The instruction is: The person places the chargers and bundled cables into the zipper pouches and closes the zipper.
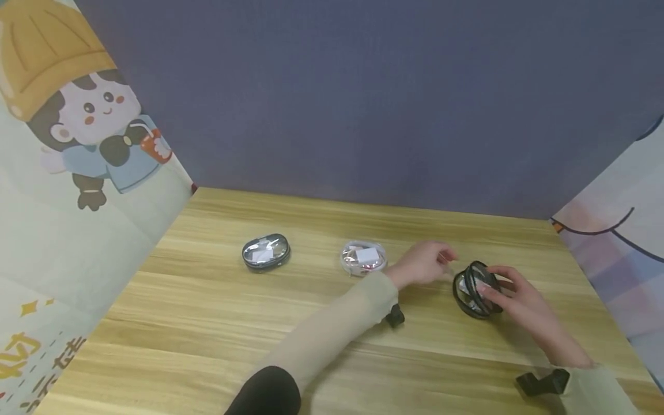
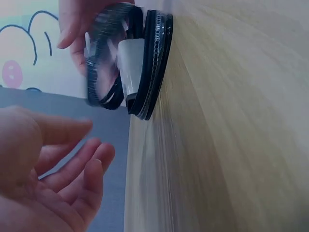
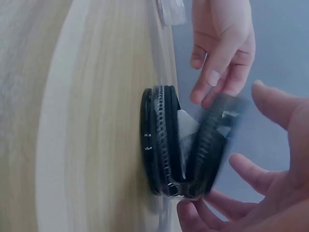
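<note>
A black-rimmed clear zip pouch (image 1: 473, 294) stands with its lid raised at the right of the table. A white item (image 2: 130, 65) shows inside it in the left wrist view. My right hand (image 1: 524, 302) is at the lid side, fingertips touching the pouch near its hinge end; in the right wrist view the thumb is apart from the blurred lid (image 3: 219, 140). To the left of the pouch is my left hand (image 1: 422, 263), its fingers (image 2: 82, 169) loosely bent and holding nothing.
A white-rimmed clear pouch (image 1: 363, 257) lies left of my left hand. Farther left lies another black-rimmed pouch (image 1: 266, 252), closed. A grey-blue panel (image 1: 363, 104) stands along the back edge of the wooden table (image 1: 207, 323). Printed cloth (image 1: 119, 230) hangs at the left.
</note>
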